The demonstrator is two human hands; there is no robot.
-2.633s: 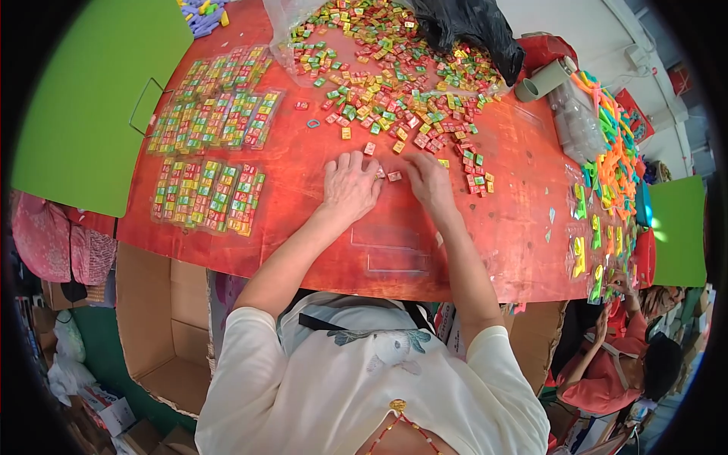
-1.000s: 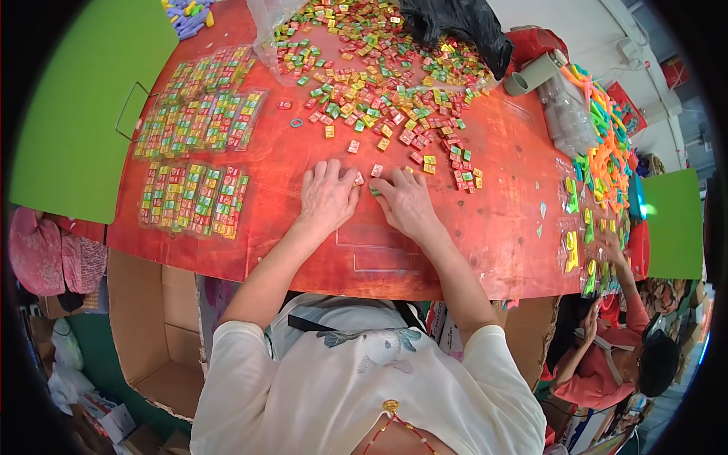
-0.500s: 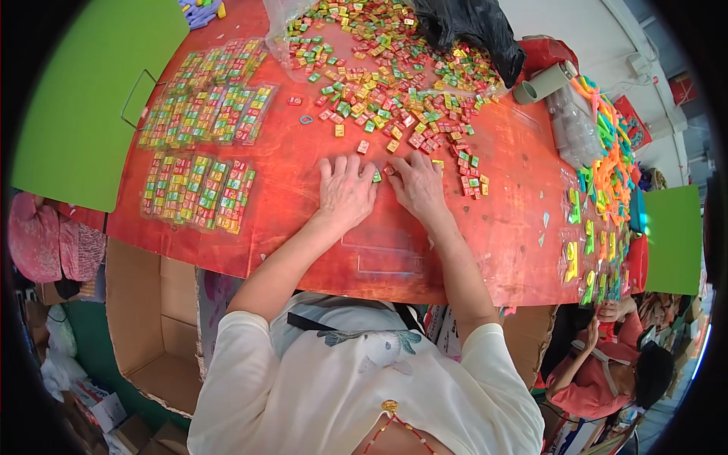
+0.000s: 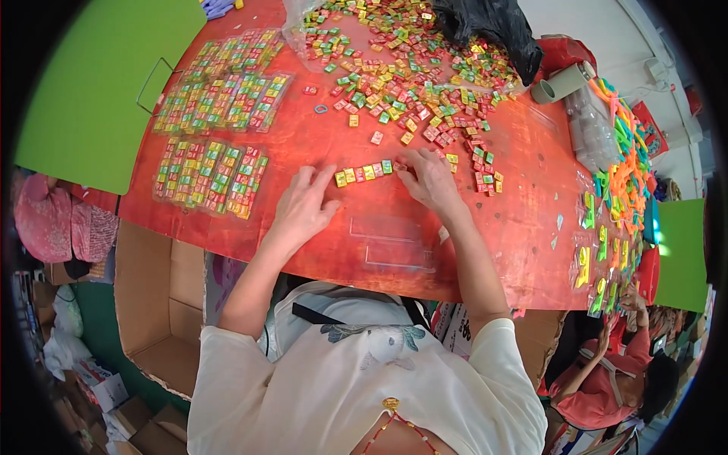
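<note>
A short row of small printed blocks (image 4: 362, 174), yellow, red and green, lies on the red table in front of me. Just left of the row, my left hand (image 4: 300, 208) is open, its thumb and fingers apart and nothing in it. At the row's other end, the thumb and fingertips of my right hand (image 4: 431, 182) close around a small red block (image 4: 399, 165), partly hidden by them. Below the row lie clear plastic trays (image 4: 394, 256), flat on the table.
Loose blocks (image 4: 425, 102) spread across the far table beside a black plastic bag (image 4: 497, 34). Filled trays (image 4: 211, 176) lie at the left near a green board (image 4: 83, 106). Colourful plastic pieces (image 4: 626, 163) pile up at the right. Another person (image 4: 614, 371) sits at lower right.
My left hand has moved left off the row and its fingers have spread, uncovering the blocks. My right hand stays at the row's right end. The whole view has shifted slightly.
</note>
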